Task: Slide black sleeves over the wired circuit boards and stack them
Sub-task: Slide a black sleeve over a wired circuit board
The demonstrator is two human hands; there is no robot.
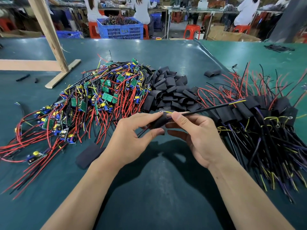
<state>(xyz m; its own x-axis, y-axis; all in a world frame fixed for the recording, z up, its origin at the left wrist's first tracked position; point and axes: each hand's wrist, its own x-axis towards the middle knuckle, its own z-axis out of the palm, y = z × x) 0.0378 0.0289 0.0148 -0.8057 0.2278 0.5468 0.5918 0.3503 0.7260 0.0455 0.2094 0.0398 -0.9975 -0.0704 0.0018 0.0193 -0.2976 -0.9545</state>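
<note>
Both hands are meeting above the green worktop (pixel 157 188), just in front of the piles. The left hand (pixel 132 140) is pinching a black sleeve (pixel 160 121) between thumb and fingertips, its fingers curled round the sleeve's near end. The right hand (pixel 196 136) is sitting just beside it, thumb and forefinger pinching a black cable (pixel 204 109) where it is coming out of the sleeve's right end. The cable is running up and to the right, ending in bare yellow and purple leads. Whether a board is sitting inside the sleeve cannot be told, as the fingers and the sleeve are covering it.

One sleeve is being held. One flat black sleeve (pixel 89 155) is lying on the worktop just left of the left wrist, and another loose sleeve (pixel 212 73) is lying apart at the far right. The rest are too many to count: a pile of bare circuit boards (pixel 99 93) with red, black and yellow wires is lying to the left, a heap of empty sleeves (pixel 172 92) is sitting straight beyond the hands, touching that pile, and a stack of sleeved boards (pixel 259 110) is lying to the right, wires fanning towards the near edge.

A wooden frame (pixel 54 52) is standing at the far left of the worktop. Beyond the worktop a blue crate (pixel 123 29) and orange stools (pixel 191 30) are standing, with people sitting at benches.
</note>
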